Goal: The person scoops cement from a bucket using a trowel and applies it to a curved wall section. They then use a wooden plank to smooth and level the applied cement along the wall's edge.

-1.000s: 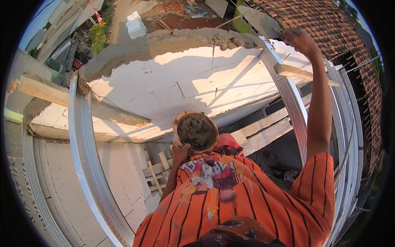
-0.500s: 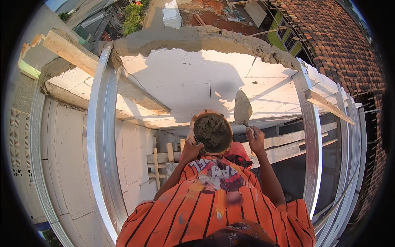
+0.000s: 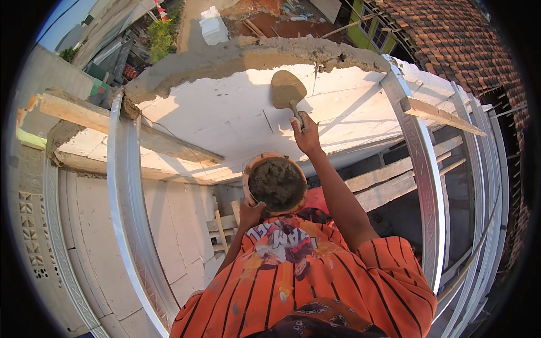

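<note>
My left hand [image 3: 252, 214] grips the near left rim of an orange bucket [image 3: 246, 181], held close against my body. Grey wet mortar [image 3: 277, 183] fills much of it. My right hand [image 3: 306, 135] is closed round the handle of a trowel [image 3: 288, 90], raised ahead of the bucket. Its broad blade is coated in grey and stands in front of the white block wall [image 3: 225, 112], just below the wall's top. A rough band of mortar [image 3: 225, 63] runs along that top edge; whether the blade touches the wall I cannot tell.
Metal roof channels stand to the left [image 3: 125, 186] and right [image 3: 414, 158]. Wooden planks jut out at the left [image 3: 79, 111] and right [image 3: 442, 116]. More boards [image 3: 389, 188] lie lower down behind my right arm. A tiled roof [image 3: 445, 45] rises at the far right.
My right hand has lifted the trowel up and to the left, toward the wall's top edge, and its blade has turned. The bucket stays in my left hand; the whole view has shifted slightly.
</note>
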The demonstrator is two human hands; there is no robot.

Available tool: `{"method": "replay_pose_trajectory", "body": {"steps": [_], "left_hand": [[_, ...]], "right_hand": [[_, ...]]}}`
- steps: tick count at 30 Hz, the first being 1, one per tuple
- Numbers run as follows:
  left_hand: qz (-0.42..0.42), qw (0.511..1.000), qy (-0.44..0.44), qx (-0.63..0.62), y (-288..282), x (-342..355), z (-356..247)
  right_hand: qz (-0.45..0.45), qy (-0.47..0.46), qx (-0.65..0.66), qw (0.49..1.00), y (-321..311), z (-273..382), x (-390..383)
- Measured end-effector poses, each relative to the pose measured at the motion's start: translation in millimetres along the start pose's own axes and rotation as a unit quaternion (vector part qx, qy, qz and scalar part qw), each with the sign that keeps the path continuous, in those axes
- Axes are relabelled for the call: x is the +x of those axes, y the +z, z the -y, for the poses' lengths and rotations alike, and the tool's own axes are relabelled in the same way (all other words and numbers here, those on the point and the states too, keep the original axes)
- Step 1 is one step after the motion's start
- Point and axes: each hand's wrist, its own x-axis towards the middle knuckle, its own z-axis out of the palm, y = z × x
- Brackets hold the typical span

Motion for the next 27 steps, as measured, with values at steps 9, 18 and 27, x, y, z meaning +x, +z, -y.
{"method": "replay_pose_trajectory", "body": {"steps": [9, 18, 27], "left_hand": [[-0.005, 0.999, -0.042, -0.010, 3, -8, -19], [-0.070, 0.993, -0.047, -0.086, 11, -9, 14], [-0.071, 0.994, -0.043, -0.074, 8, -22, -17]], "right_hand": [[0.438, -0.024, -0.317, 0.841, -68, -47, -73], [0.534, 0.065, -0.358, 0.763, -21, -22, -119], [-0.068, 0.144, 0.191, 0.969, -104, -7, -36]]}}
